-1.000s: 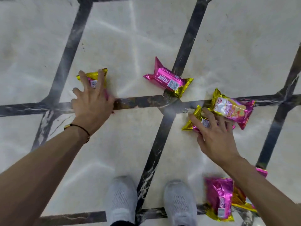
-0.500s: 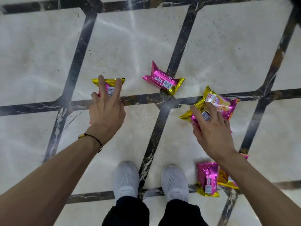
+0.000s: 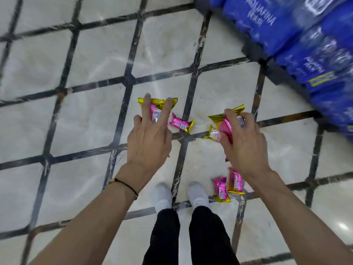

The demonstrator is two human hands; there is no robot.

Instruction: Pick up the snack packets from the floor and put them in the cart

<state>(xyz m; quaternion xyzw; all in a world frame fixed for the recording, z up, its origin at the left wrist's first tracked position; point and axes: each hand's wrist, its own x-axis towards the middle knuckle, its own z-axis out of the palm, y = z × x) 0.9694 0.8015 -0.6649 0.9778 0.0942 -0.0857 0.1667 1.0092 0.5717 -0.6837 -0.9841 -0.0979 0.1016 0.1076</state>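
My left hand (image 3: 150,139) grips a pink and gold snack packet (image 3: 157,106), lifted above the floor. My right hand (image 3: 244,144) is closed on another pink and gold packet (image 3: 224,122), also raised. On the floor between the hands lies a third packet (image 3: 181,124). A fourth packet (image 3: 213,133) shows just below the right hand's packet. Two more packets (image 3: 221,189) (image 3: 236,181) lie by my right shoe. No cart is in view.
Stacked blue packs of bottled water (image 3: 309,41) fill the upper right corner, standing on the floor. The floor is pale marble tile with dark strips (image 3: 126,81). My white shoes (image 3: 162,195) and black trousers are at the bottom centre.
Both hands have risen from the floor, each with a packet. The view has pulled up and back, and the blue water packs have come into sight.
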